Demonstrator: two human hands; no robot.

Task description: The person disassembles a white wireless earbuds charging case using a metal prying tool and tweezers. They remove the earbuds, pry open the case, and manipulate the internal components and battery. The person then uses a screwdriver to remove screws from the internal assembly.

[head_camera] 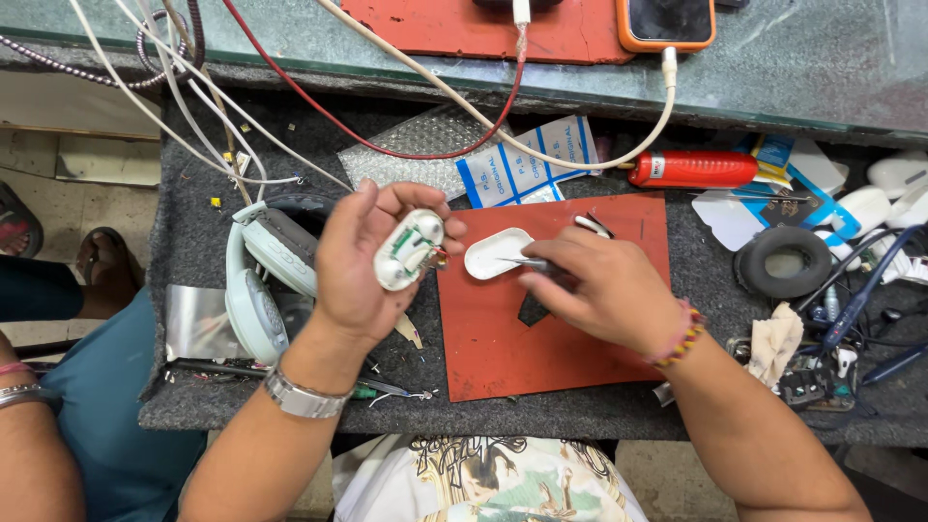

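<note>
My left hand (362, 259) holds up a small white earbud case body (408, 249), opened so that its green circuit board and wires show. My right hand (594, 285) grips thin metal tweezers (522, 261), their tips resting on a white oval shell piece (493, 253) that lies on the red work mat (551, 329). A second small white curved part (592, 226) lies on the mat just behind my right hand. A metal watch sits on my left wrist and a beaded band on my right wrist.
Pale green headphones (259, 285) lie left of my left hand. Cables (406, 145) cross the grey bench from a glass shelf with an orange-cased phone (667, 21). A red cylinder tool (692, 169), a black ear pad (783, 261), cloth and small parts crowd the right. Another person's arm (24, 425) is at far left.
</note>
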